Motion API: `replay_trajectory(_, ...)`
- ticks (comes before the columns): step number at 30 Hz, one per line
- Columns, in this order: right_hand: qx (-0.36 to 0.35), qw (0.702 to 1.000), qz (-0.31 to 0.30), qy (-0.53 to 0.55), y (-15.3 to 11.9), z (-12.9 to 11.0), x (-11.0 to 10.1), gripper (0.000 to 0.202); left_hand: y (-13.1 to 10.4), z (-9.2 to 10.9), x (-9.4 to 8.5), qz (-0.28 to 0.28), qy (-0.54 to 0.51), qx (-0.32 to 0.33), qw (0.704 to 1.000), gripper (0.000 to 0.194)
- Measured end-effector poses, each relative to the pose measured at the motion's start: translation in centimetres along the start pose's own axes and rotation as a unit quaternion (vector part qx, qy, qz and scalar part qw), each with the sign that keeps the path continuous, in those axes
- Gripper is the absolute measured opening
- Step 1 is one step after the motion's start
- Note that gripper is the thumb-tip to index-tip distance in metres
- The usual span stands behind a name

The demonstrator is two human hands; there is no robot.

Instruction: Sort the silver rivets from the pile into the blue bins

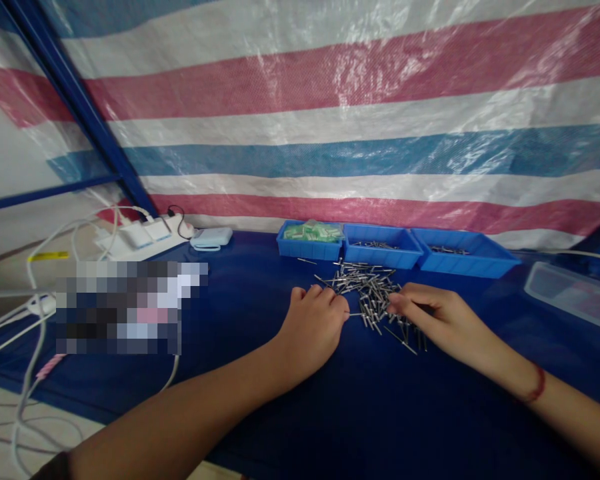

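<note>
A loose pile of thin metal rivets [375,293] lies on the dark blue table [360,413]. At the pile's left edge my left hand [317,323] is closed, back of the hand up, with a thin metal pin sticking out to the right from its fingers. My right hand [437,317] touches the pile's right side, thumb and index finger pinched together; what is between them is too small to make out. Behind the pile stand three blue bins: the left bin [310,249] holds green-tinted packets, while the middle bin [383,257] and right bin [465,264] hold some metal pieces.
A white power strip [145,237] with cables and a light blue device [211,239] are at the back left. Below them is a pixelated area. A clear plastic container [575,293] lies at the right. A striped plastic sheet [330,153] hangs behind the table.
</note>
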State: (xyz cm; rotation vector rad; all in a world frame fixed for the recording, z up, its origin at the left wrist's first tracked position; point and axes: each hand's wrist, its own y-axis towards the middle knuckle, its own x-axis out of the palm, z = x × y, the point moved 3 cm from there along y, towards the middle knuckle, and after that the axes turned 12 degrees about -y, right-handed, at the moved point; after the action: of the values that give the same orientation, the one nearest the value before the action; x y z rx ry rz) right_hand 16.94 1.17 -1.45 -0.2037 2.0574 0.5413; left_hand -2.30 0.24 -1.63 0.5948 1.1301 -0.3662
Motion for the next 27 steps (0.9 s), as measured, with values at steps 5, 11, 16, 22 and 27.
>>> replay_trajectory(5,-0.012,1.0,0.01,-0.024,-0.1,-0.6,0.0,0.039,0.1,-0.2,0.1,0.007,-0.008,-0.006,1.0,0.02)
replay_trajectory(11,0.011,0.997,0.065,0.045,-0.4,-1.1,0.3,0.025,0.3,0.4,-0.5,0.06,-0.148,0.003,0.987,0.013)
replay_trajectory(16,0.004,0.993,0.068,0.097,-0.5,-1.8,0.3,0.019,0.3,1.0,-0.4,0.056,-0.257,0.03,0.964,0.009)
replay_trajectory(22,-0.018,0.99,0.05,0.128,-0.7,-2.5,0.3,0.013,0.2,1.1,-0.4,0.053,-0.307,0.043,0.949,0.008)
replay_trajectory(27,-0.032,0.989,0.05,0.135,-1.0,-2.8,0.3,0.012,0.4,1.0,-0.4,0.05,-0.321,0.055,0.944,0.008)
